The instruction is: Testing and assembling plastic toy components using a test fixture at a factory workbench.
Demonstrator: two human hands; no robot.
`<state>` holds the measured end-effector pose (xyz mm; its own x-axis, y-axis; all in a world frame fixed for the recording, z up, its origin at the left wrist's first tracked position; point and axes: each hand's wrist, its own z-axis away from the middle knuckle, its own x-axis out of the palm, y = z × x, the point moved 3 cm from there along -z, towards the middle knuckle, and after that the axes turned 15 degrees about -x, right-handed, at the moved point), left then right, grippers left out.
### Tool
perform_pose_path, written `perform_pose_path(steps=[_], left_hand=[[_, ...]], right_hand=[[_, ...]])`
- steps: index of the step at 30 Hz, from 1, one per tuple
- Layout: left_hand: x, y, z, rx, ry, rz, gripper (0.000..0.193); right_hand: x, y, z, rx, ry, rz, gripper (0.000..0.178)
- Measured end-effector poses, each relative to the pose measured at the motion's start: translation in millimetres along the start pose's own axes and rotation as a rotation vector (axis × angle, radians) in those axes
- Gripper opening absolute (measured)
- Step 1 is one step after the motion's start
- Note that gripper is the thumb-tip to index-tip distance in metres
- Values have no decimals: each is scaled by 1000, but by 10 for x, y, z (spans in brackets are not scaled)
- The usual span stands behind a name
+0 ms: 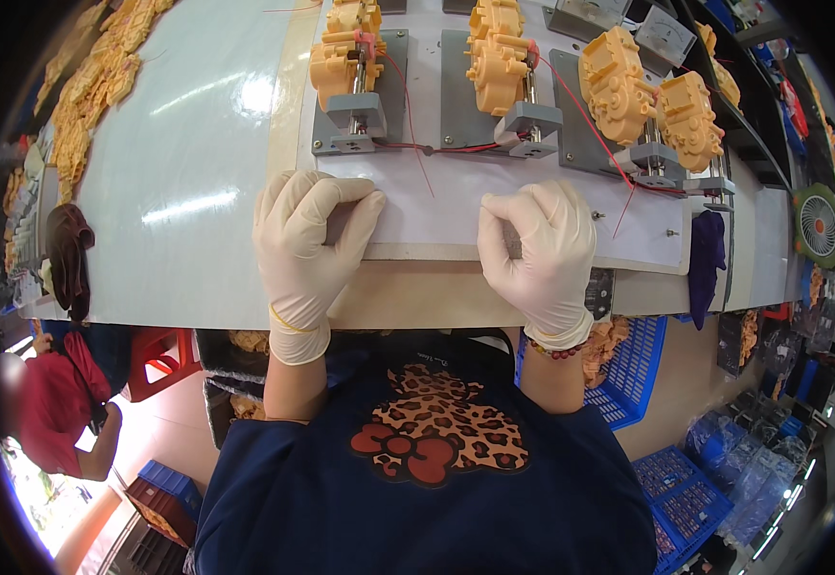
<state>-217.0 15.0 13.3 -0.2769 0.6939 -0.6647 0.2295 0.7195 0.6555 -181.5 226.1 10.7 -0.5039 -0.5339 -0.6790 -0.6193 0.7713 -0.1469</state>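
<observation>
Both my hands wear white gloves and hang over the near edge of a white board (412, 230). Thumb and forefinger of my left hand (297, 244) meet in a pinch, the other fingers curled, with nothing visible between the tips. My right hand (549, 254) mirrors it, also pinched on nothing that shows. Beyond them stand grey metal fixtures (355, 115) carrying orange-yellow plastic gear housings (499, 72). More housings (618, 91) sit on the right-hand fixture. A thin red wire (417, 144) droops from the left fixture between my hands, touching neither.
Orange-yellow plastic parts (101, 86) are heaped at the table's far left. A dark cloth (70, 254) lies over the left edge, a purple cloth (708, 259) at the right. Blue crates (633, 374) stand below on the right. A small green fan (818, 225) is far right; another person (58, 412) sits at left.
</observation>
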Motion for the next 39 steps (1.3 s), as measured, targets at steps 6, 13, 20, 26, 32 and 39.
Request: perform_pose_path(steps=[6, 13, 20, 26, 32, 39], left_hand=[[3, -2, 1, 4, 2, -6, 12], [-2, 5, 5, -3, 0, 5, 12], [4, -6, -7, 3, 0, 0, 12], [-35, -4, 10, 13, -1, 26, 12], [-5, -13, 5, -15, -9, 35, 11], [-5, 5, 2, -38, -22, 22, 11]], right_hand=[[-5, 3, 6, 9, -1, -17, 23], [-64, 42, 2, 75, -63, -166, 22], [-140, 25, 0, 187, -60, -161, 22], [-823, 393, 229, 307, 104, 50, 19], [-720, 528, 453, 345, -31, -57, 20], [-673, 549, 432, 282, -16, -51, 20]])
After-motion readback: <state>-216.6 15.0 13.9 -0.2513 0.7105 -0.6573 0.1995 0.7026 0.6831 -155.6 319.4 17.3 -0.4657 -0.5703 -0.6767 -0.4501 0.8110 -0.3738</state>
